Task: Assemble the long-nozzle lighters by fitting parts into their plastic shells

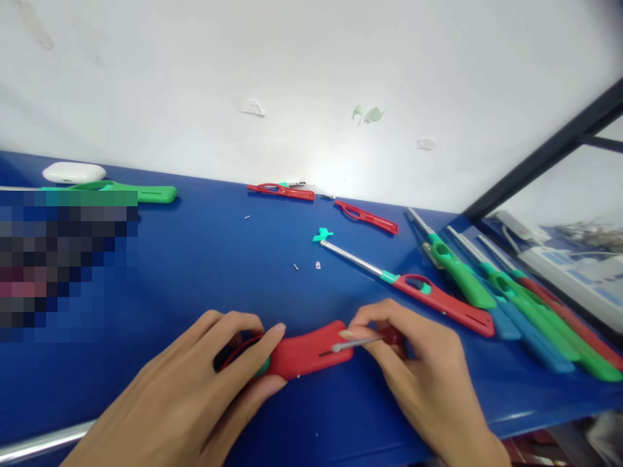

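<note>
A red long-necked lighter (304,350) lies across the blue table, with my left hand (195,383) closed around its trigger end. Bits of the green trigger show between those fingers. My right hand (421,366) pinches a small screwdriver (359,342) whose red handle is mostly covered by the fingers. Its metal shaft points left, with the tip over the slot near the lighter's butt end; whether the tip is inside cannot be made out. At the lower left a metal tube (53,440) comes out from under my left arm, probably this lighter's barrel.
Beyond my hands lie another red lighter (445,303), a green plastic piece (322,235), tiny parts (318,265) and red shell halves (366,217). Several coloured lighters (530,314) line the right. A green lighter (158,194) and white case (74,172) sit far left.
</note>
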{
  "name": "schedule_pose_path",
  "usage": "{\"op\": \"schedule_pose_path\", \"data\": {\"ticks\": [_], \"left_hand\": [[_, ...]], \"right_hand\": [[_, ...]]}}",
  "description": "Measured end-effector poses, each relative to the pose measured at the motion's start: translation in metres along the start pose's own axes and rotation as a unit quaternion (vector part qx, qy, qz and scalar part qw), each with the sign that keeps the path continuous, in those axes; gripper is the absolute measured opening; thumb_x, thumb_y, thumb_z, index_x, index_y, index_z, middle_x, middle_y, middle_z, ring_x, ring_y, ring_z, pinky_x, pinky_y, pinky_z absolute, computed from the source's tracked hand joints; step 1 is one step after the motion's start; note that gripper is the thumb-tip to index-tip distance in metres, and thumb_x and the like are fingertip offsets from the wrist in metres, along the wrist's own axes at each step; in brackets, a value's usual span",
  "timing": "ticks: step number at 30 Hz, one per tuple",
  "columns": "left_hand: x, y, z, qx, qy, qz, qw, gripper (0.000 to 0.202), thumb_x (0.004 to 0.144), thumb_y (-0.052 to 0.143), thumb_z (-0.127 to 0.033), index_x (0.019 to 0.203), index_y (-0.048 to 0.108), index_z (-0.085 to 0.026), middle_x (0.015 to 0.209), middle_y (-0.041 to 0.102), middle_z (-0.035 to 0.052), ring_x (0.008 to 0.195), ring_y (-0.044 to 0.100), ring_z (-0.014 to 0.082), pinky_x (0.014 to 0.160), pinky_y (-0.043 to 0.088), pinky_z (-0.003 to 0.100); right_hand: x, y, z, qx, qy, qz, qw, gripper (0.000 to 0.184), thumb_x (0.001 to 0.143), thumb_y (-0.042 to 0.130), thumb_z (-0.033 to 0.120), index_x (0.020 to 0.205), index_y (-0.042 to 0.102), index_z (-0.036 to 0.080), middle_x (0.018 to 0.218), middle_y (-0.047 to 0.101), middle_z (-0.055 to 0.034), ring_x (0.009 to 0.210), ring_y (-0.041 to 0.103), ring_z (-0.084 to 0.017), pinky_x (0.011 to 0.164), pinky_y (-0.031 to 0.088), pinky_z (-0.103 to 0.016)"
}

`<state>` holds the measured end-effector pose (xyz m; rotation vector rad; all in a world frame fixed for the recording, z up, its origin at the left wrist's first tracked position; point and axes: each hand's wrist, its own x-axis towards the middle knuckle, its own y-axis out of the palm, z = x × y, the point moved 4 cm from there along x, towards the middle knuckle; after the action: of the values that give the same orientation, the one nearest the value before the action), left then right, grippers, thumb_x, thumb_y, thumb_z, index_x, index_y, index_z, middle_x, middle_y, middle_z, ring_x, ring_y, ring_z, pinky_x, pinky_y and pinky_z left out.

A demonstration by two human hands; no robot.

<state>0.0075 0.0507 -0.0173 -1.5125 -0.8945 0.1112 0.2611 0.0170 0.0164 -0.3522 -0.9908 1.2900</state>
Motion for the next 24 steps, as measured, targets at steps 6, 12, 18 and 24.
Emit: {"op": "schedule_pose_path", "data": {"ticks": [6,12,18,24], "left_hand": [[0.0004,-0.0004,-0.0012,0.009,0.004,-0.008,1.000,0.040,0.118,0.046,-0.034,0.156,0.054,-0.033,0.126,0.069,0.0031,0.108,0.067,0.0233,0.093,0.055,0.037],[-0.0028,0.0009,-0.0012,0.010,0.013,-0.005,1.000,0.040,0.118,0.045,-0.030,0.158,0.051,-0.030,0.131,0.066,0.0037,0.118,0.061,0.0246,0.100,0.050,0.038],[-0.0014,-0.0011,-0.0014,0.001,0.013,-0.003,1.000,0.041,0.118,0.046,-0.029,0.158,0.050,-0.030,0.130,0.066,0.0039,0.118,0.061,0.0243,0.099,0.050,0.038],[-0.0035,-0.0008,-0.0026,0.016,0.016,-0.003,1.000,0.043,0.117,0.046,-0.028,0.159,0.052,-0.033,0.131,0.070,0.0033,0.116,0.067,0.0244,0.098,0.057,0.038]], "right_hand": [[0.0022,0.0059,-0.0057,0.065,0.113,0.052,0.990,0.024,0.104,0.072,0.044,0.087,0.074,0.028,0.070,0.067,0.0077,0.055,0.056,-0.010,0.053,0.046,-0.019],[0.0030,0.0073,-0.0042,0.067,0.133,0.064,0.987,0.021,0.104,0.074,0.041,0.087,0.075,0.029,0.072,0.068,0.0089,0.058,0.056,-0.010,0.056,0.045,-0.019],[0.0046,0.0071,-0.0033,0.048,0.107,0.040,0.992,0.017,0.103,0.076,0.037,0.087,0.074,0.030,0.069,0.066,0.0107,0.055,0.056,-0.008,0.054,0.045,-0.016],[0.0060,0.0039,-0.0014,0.025,0.074,0.001,0.997,0.014,0.099,0.080,0.030,0.086,0.074,0.030,0.068,0.066,0.0129,0.052,0.056,-0.007,0.055,0.047,-0.011]]}}
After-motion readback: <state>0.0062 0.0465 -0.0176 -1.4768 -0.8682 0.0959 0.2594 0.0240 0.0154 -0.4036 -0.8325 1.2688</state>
